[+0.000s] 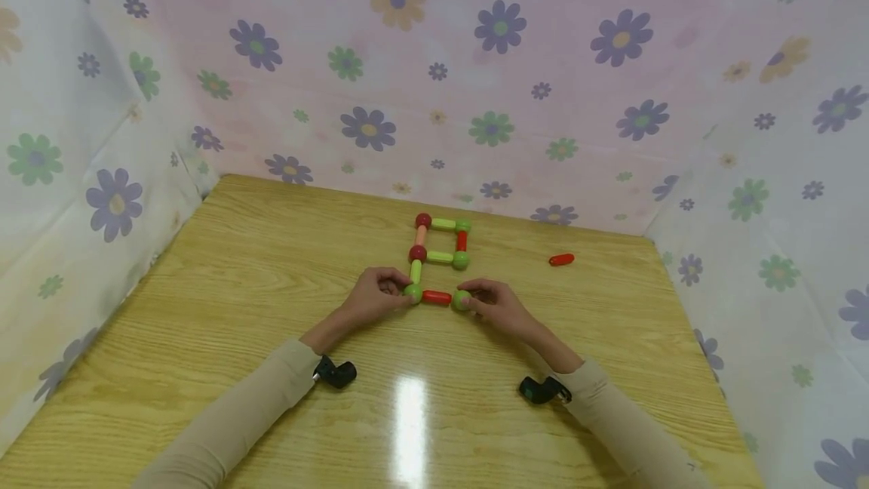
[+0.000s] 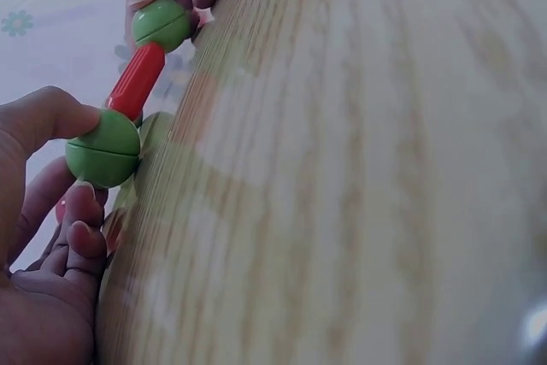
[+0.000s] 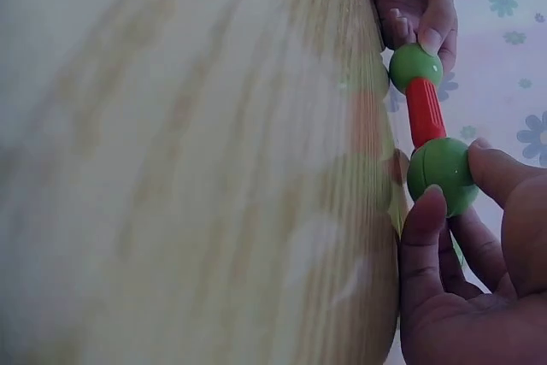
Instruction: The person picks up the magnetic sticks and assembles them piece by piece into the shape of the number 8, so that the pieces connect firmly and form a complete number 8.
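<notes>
In the head view my left hand [image 1: 376, 294] pinches a green ball [image 1: 413, 293] at the near left corner of a ball-and-rod frame. My right hand [image 1: 498, 306] holds another green ball [image 1: 462, 300] between thumb and fingers. Between the two balls runs a red rod [image 1: 437, 297], its ends right at both of them in the left wrist view. From the left ball a yellow-green rod [image 1: 416, 272] leads back to a dark red ball [image 1: 417, 253]. Behind lies a closed square with a second dark red ball [image 1: 424, 221], an orange rod [image 1: 421, 237] and two green balls.
A loose red rod [image 1: 561, 259] lies on the wooden table [image 1: 271, 247] to the right of the frame. Flower-patterned cloth [image 1: 434, 89] stands behind the table and along both sides. Each wrist wears a dark camera, such as the left one [image 1: 336, 373].
</notes>
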